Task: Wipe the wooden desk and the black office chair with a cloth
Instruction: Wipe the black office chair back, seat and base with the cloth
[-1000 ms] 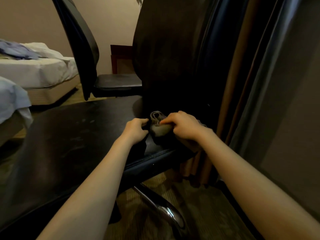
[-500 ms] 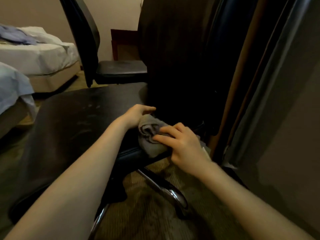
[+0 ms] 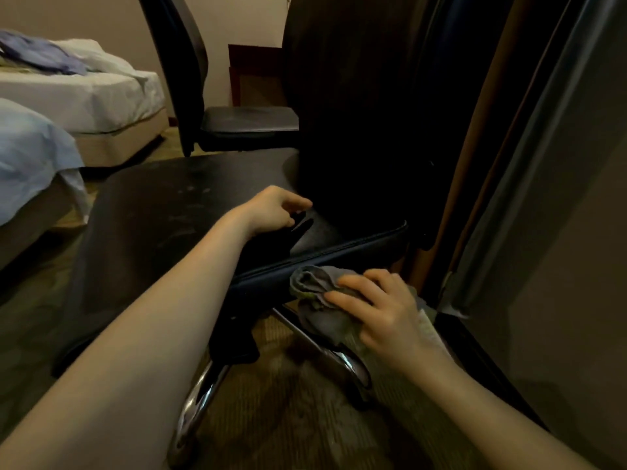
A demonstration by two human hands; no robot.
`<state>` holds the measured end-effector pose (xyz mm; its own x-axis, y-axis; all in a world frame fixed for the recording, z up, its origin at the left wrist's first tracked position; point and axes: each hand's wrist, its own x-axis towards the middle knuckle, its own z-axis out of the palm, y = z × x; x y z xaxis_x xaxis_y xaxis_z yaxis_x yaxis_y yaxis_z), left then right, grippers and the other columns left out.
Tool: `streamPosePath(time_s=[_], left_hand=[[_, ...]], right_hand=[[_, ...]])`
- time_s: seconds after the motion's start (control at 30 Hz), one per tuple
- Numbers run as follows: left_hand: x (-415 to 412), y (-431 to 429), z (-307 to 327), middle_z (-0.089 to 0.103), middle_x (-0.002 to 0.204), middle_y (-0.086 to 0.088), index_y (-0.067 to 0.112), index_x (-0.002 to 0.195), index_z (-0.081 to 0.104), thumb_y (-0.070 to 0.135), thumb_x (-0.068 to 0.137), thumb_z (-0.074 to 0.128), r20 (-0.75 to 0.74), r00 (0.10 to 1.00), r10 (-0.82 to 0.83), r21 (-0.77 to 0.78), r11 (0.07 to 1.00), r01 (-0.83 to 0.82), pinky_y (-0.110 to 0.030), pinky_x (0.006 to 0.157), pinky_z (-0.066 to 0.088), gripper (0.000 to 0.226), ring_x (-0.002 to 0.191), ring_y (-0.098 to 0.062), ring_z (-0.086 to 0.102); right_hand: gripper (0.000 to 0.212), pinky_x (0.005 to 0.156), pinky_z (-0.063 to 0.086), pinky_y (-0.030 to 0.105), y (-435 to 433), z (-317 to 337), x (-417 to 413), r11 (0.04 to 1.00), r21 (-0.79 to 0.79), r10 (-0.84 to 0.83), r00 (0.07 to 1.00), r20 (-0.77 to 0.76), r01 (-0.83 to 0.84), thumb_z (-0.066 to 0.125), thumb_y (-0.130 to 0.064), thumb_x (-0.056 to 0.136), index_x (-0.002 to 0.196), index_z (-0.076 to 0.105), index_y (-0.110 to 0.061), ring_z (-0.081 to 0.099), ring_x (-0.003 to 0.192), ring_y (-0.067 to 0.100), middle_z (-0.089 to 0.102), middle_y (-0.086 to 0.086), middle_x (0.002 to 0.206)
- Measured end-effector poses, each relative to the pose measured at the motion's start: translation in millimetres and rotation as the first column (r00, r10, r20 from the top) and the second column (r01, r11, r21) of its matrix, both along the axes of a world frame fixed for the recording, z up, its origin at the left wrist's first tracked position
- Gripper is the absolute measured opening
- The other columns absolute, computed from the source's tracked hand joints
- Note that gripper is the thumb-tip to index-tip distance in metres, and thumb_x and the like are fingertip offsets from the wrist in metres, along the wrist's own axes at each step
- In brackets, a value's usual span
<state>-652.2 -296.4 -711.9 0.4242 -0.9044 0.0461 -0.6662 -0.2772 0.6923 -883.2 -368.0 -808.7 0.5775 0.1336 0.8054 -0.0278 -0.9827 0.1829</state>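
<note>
While the right hand point(image 3: 383, 313) works along the seat's near edge, the cloth point(image 3: 310, 283) sits bunched between its fingers and the edge band of the black office chair point(image 3: 163, 225), toward the backrest end.

Cloth: grey, crumpled into a wad, with a fold hanging below the palm. Right hand has its fingers bent and spread over the wad, holding it against the band. Thumb is hidden.

Left hand point(image 3: 271, 210) rests on the seat top near the backrest corner, fingers loosely curled, nothing in it.

Chair seat: black and matte, with pale scuffs and dusty smears across the top and a slight sheen on the edge band. Chrome base legs point(image 3: 200, 401) sit under it on carpet. A second chair point(image 3: 247, 123) stands behind, a bed point(image 3: 78, 96) is far left, and a curtain point(image 3: 509, 164) is on the right.

Diff vs 0.5 s ago: the cloth was up on the seat top at that edge with both hands on it. Now it's down on the edge band. Left hand has let go and stayed on the seat; right hand alone carries the cloth.
</note>
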Motion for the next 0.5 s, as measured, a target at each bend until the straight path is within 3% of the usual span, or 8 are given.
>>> streamPosePath(time_s=[0.1, 0.23, 0.3, 0.37, 0.43, 0.5], left_hand=[[3.3, 15.0, 6.7, 0.060, 0.115, -0.002, 0.010, 0.125, 0.058, -0.011, 0.085, 0.055, -0.031, 0.999, 0.009, -0.025, 1.000, -0.010, -0.022, 0.096, 0.040, 0.045, 0.107, -0.007, 0.054], [16.4, 42.3, 12.7, 0.066, 0.085, 0.003, 0.016, 0.098, 0.067, 0.005, 0.081, 0.069, 0.049, 0.998, 0.038, 0.100, 0.994, -0.042, -0.018, 0.081, 0.047, 0.020, 0.078, -0.002, 0.060], [17.6, 56.1, 11.1, 0.061, 0.073, 0.006, 0.014, 0.095, 0.069, 0.011, 0.080, 0.072, 0.067, 0.996, 0.050, 0.134, 0.989, -0.059, -0.006, 0.065, 0.044, 0.015, 0.061, 0.008, 0.056], [16.5, 69.1, 8.8, 0.058, 0.069, 0.006, 0.013, 0.096, 0.069, 0.013, 0.080, 0.072, 0.056, 0.997, 0.048, 0.140, 0.989, -0.055, -0.003, 0.058, 0.041, 0.016, 0.054, 0.008, 0.054], [16.3, 81.4, 6.8, 0.060, 0.072, 0.005, 0.015, 0.095, 0.068, 0.015, 0.080, 0.072, 0.038, 0.998, 0.051, 0.141, 0.988, -0.056, -0.009, 0.066, 0.043, 0.015, 0.063, 0.002, 0.055], [16.6, 85.7, 2.6, 0.061, 0.074, 0.005, 0.018, 0.093, 0.069, 0.016, 0.080, 0.073, 0.016, 0.998, 0.062, 0.129, 0.990, -0.063, -0.017, 0.073, 0.044, 0.014, 0.071, -0.006, 0.056]], right_hand=[[0.027, 0.064, 0.047, 0.039, 7.7, -6.4, -2.8, 0.981, 0.183, 0.040, 0.990, 0.135, -0.065, 0.048, -0.008, 0.089, 0.111, 0.059, -0.018, 0.050, 0.092, 0.023, 0.063, 0.007, 0.108], [0.044, 0.071, 0.047, 0.038, 42.4, 22.4, 34.6, 0.969, 0.188, 0.111, 0.961, 0.254, -0.162, 0.058, 0.003, 0.078, 0.116, 0.057, -0.019, 0.049, 0.094, 0.025, 0.058, 0.005, 0.115], [0.031, 0.073, 0.044, 0.035, 63.7, 11.3, 52.2, 0.974, 0.110, 0.181, 0.972, 0.154, -0.198, 0.044, -0.006, 0.088, 0.113, 0.054, -0.020, 0.048, 0.092, 0.026, 0.058, 0.007, 0.114], [0.021, 0.072, 0.039, 0.034, 69.1, -22.4, 50.8, 0.973, -0.014, 0.228, 0.974, -0.011, -0.228, 0.040, -0.017, 0.095, 0.110, 0.053, -0.021, 0.048, 0.094, 0.025, 0.051, 0.004, 0.115], [0.019, 0.071, 0.040, 0.032, 64.6, -51.9, 37.8, 0.963, -0.087, 0.239, 0.958, -0.159, -0.255, 0.049, -0.022, 0.090, 0.109, 0.052, -0.024, 0.049, 0.094, 0.021, 0.049, 0.000, 0.113], [0.019, 0.068, 0.043, 0.031, 63.4, -52.9, 27.0, 0.965, -0.086, 0.229, 0.957, -0.180, -0.247, 0.051, -0.024, 0.089, 0.108, 0.052, -0.024, 0.049, 0.093, 0.020, 0.053, 0.000, 0.111]])
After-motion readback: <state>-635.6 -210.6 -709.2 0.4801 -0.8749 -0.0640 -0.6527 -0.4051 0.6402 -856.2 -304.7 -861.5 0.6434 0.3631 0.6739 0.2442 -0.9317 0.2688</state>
